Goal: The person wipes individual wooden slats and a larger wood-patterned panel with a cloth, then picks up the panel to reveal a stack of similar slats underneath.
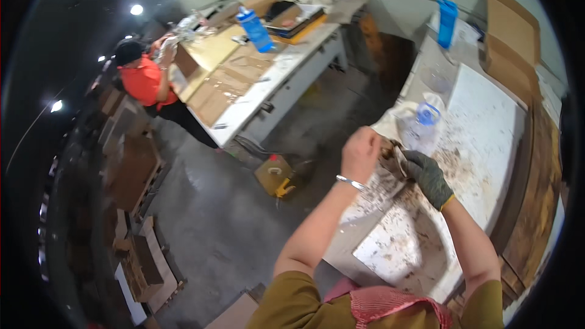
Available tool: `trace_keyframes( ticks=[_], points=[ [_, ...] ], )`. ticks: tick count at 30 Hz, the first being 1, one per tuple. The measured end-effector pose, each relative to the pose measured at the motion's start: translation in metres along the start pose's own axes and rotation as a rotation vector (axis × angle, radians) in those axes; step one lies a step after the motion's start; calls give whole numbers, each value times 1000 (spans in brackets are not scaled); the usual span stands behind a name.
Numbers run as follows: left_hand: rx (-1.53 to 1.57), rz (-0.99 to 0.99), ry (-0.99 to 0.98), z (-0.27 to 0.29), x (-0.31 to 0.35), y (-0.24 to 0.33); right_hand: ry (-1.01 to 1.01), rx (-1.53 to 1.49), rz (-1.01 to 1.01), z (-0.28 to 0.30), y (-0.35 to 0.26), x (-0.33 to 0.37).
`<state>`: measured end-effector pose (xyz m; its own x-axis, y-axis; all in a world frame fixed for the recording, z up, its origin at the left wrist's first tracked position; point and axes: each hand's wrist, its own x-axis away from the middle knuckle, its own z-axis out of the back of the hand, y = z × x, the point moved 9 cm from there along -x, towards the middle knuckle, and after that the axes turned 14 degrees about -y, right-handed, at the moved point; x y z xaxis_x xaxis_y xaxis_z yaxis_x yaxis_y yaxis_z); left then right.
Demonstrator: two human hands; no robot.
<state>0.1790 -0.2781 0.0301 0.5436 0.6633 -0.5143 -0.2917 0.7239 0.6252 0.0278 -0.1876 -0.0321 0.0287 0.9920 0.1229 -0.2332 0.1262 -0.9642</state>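
Observation:
My left hand (pixel 361 152), bare with a silver bangle at the wrist, is closed at the left side of a small brown and whitish lump (pixel 395 157). What its fingers pinch is hidden. My right hand (pixel 430 178) wears a dark grey-green glove with a yellow cuff and grips the lump from the right. The lump's kind is too small and blurred to tell. Both hands are above a white worktop (pixel 487 128) strewn with brown crumbs. A white board (pixel 390 244) with more brown bits lies nearer to me.
Beyond my hands are a clear plastic container with a blue handle (pixel 428 114) and a blue bottle (pixel 446 23). An open cardboard box (pixel 509 42) stands far right. Across the aisle, a person in orange (pixel 143 79) works at another table (pixel 244 116). A yellowish container (pixel 272 173) stands on the floor.

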Motion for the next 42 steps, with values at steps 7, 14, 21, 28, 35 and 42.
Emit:
trace_keyframes(
  ticks=[7, 14, 21, 28, 35, 42],
  points=[
    [38, 138, -136, -13, -8, -37, -46, -1168, -76, -2, 47, -4],
    [42, 154, -239, -37, -5, -50, 145, 436, 213, 19, -29, -18],
    [52, 220, -247, -43, -5, -45, 24, 1084, 297, 13, -20, 6],
    [9, 220, -226, -39, -4, -43, 94, 1049, 404, -5, -56, -2],
    [7, 144, -179, -45, -8, -48, 40, 455, -20, 58, 32, 9],
    [71, 272, -258, -37, -7, -57, 14, 133, 20, 21, -18, -21]
  ],
)
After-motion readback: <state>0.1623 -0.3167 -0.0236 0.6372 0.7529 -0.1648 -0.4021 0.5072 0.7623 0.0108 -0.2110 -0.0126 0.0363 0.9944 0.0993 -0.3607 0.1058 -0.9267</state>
